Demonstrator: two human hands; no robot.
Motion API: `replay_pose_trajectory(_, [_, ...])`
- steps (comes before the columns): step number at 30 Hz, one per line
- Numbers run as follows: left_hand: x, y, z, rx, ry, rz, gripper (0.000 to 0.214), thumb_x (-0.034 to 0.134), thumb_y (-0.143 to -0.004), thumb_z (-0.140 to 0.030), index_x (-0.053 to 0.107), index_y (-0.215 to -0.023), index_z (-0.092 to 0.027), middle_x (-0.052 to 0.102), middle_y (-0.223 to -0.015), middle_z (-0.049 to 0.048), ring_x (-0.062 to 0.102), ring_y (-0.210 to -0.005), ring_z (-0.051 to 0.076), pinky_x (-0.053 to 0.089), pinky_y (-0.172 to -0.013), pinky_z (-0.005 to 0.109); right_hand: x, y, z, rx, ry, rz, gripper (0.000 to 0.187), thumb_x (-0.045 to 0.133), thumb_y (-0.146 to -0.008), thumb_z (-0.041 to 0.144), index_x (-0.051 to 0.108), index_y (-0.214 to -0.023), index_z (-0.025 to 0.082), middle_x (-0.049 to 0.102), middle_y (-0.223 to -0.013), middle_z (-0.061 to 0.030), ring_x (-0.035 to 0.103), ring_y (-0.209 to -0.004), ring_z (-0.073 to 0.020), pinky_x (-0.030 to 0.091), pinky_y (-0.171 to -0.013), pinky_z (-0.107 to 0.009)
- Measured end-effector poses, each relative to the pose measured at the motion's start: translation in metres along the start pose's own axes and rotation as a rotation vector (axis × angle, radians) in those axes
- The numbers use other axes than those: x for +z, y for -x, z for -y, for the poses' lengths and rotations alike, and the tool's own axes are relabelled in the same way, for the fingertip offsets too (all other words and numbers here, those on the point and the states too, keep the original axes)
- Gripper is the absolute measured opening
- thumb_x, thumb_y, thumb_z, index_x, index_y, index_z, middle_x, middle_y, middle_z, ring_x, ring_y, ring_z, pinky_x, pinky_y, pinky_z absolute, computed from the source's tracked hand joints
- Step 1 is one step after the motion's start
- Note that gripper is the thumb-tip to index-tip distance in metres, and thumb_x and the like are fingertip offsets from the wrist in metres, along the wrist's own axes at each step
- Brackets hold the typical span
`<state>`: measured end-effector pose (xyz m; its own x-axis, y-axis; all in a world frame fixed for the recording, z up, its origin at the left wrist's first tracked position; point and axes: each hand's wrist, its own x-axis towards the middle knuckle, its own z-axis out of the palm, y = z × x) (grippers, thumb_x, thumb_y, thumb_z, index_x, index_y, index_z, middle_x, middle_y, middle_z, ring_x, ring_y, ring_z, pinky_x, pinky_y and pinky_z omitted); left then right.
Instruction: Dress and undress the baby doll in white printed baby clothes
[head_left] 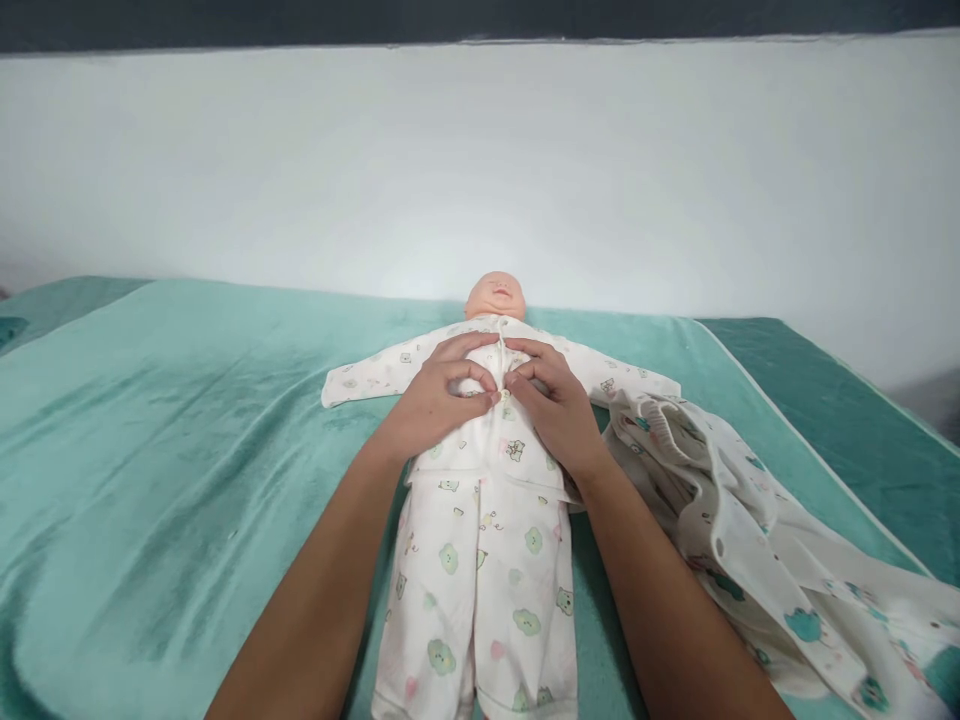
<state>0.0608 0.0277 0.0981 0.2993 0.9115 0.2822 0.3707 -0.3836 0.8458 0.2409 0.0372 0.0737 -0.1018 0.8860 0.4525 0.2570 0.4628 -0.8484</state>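
Observation:
A baby doll lies on its back on the teal blanket, head toward the wall. It wears a white printed top with sleeves spread sideways and matching trousers. My left hand and my right hand rest on the doll's chest. The fingertips of both pinch the front edges of the top together at a small button in the middle.
Loose white printed baby clothes lie in a heap on the blanket to the right of the doll. A white wall rises just behind the bed. The blanket's right edge shows darker teal bedding beyond it.

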Motion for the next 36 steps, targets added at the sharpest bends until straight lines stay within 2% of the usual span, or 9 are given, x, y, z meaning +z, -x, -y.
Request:
replay_pose_trajectory(7, [0.001,0.000,0.001,0.025,-0.007,-0.027,0.013,0.063,-0.075,-0.015,0.070,-0.074,-0.025,0.052,-0.150,-0.0055,0.038,-0.147,0.024,0.033,-0.121,0.050,-0.004,0.000,-0.002,-0.017,-0.045,0.043,0.016,0.066,-0.086,0.026,0.067,-0.070,0.025,0.063,-0.134,-0.0018,0.051,-0.132,-0.0250,0.033,-0.114,-0.046])
replay_pose_trajectory(11, [0.001,0.000,0.002,0.031,0.002,-0.023,0.012,0.063,-0.075,-0.015,0.069,-0.073,-0.025,0.051,-0.150,-0.0042,0.038,-0.146,0.026,0.039,-0.117,0.049,-0.007,-0.001,-0.001,-0.018,-0.083,0.074,0.017,0.067,-0.086,0.028,0.067,-0.069,0.025,0.062,-0.137,-0.0013,0.051,-0.132,-0.0254,0.031,-0.115,-0.047])
replay_pose_trajectory(19, [0.003,0.002,0.001,0.044,-0.021,-0.057,0.011,0.063,-0.074,-0.015,0.069,-0.073,-0.024,0.053,-0.149,-0.0017,0.040,-0.145,0.028,0.039,-0.116,0.052,-0.011,0.000,0.001,0.005,-0.103,0.109,0.021,0.070,-0.085,0.035,0.066,-0.067,0.025,0.059,-0.142,0.0000,0.053,-0.131,-0.0280,0.037,-0.111,-0.049])
replay_pose_trajectory(24, [0.003,0.001,0.001,0.034,-0.021,-0.047,0.009,0.064,-0.074,-0.016,0.069,-0.073,-0.024,0.052,-0.150,-0.0022,0.040,-0.144,0.029,0.034,-0.119,0.053,-0.013,0.001,0.002,0.013,-0.118,0.119,0.023,0.071,-0.085,0.033,0.064,-0.064,0.025,0.060,-0.142,0.0011,0.053,-0.132,-0.0283,0.039,-0.110,-0.050])
replay_pose_trajectory(30, [0.003,0.001,0.004,0.049,-0.031,-0.061,0.013,0.062,-0.073,-0.014,0.069,-0.072,-0.024,0.051,-0.150,-0.0027,0.039,-0.145,0.026,0.035,-0.120,0.051,-0.012,0.003,0.006,-0.042,-0.089,0.186,0.018,0.071,-0.085,0.031,0.070,-0.068,0.027,0.059,-0.143,0.0019,0.046,-0.140,-0.0273,0.032,-0.116,-0.049])
replay_pose_trajectory(36, [0.000,0.001,0.001,0.016,-0.003,-0.020,0.012,0.062,-0.074,-0.016,0.070,-0.074,-0.025,0.049,-0.152,-0.0032,0.038,-0.146,0.029,0.040,-0.116,0.052,-0.011,0.002,0.004,0.013,-0.100,0.150,0.020,0.069,-0.087,0.035,0.071,-0.068,0.027,0.060,-0.142,0.0009,0.052,-0.132,-0.0281,0.039,-0.110,-0.048])
